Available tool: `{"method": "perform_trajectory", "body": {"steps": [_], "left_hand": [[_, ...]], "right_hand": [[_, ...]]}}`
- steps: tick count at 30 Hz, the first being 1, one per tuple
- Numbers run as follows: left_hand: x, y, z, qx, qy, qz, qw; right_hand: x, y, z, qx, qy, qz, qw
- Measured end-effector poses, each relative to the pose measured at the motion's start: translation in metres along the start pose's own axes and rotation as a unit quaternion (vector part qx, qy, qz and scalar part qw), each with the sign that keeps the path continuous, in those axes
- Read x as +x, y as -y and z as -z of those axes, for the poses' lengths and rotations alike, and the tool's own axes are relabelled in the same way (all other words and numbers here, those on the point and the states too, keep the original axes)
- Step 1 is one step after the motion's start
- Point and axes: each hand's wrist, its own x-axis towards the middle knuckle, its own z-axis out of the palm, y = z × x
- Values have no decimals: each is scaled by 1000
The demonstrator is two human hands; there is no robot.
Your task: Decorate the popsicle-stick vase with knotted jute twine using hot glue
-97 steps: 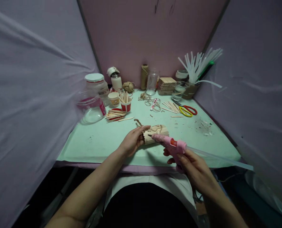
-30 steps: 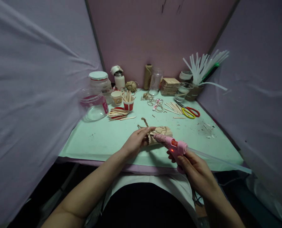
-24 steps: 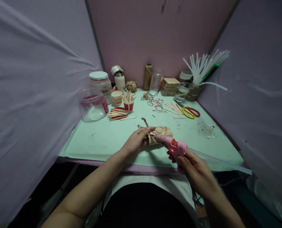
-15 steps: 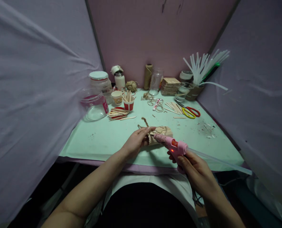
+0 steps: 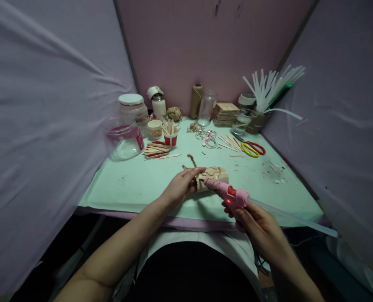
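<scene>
My left hand (image 5: 183, 184) grips the left end of a small wooden piece (image 5: 219, 173) that looks built from craft sticks, with its thumb and fingers around that end. Brown twine (image 5: 191, 160) sticks up from the piece's left side, and curled cord-like shapes lie on its top. In my right hand (image 5: 255, 224) is a pink hot glue gun (image 5: 233, 197), its small light glowing orange-red. The nozzle points left at the near side of the wooden piece; whether it touches cannot be made out. A long clear glue stick (image 5: 299, 220) trails from the gun's back.
Red-and-yellow scissors (image 5: 249, 149) lie at the right behind loose sticks (image 5: 230, 142). Cups of sticks (image 5: 170, 137), glass jars (image 5: 125, 144), a twine ball (image 5: 174, 113) and stacked wooden squares (image 5: 226, 114) line the back and left. White glue sticks (image 5: 265, 92) stand at back right.
Very little differs. The glue gun has shifted very slightly right, and both hands keep their hold on the gun and the wooden piece.
</scene>
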Motion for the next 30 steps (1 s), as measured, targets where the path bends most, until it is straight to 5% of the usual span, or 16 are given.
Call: {"method": "perform_trajectory", "body": {"steps": [30], "left_hand": [[1,-1,1,-10,-6,15,1000]], "right_hand": [[-4,4,-1,14,3,-6,1000]]}}
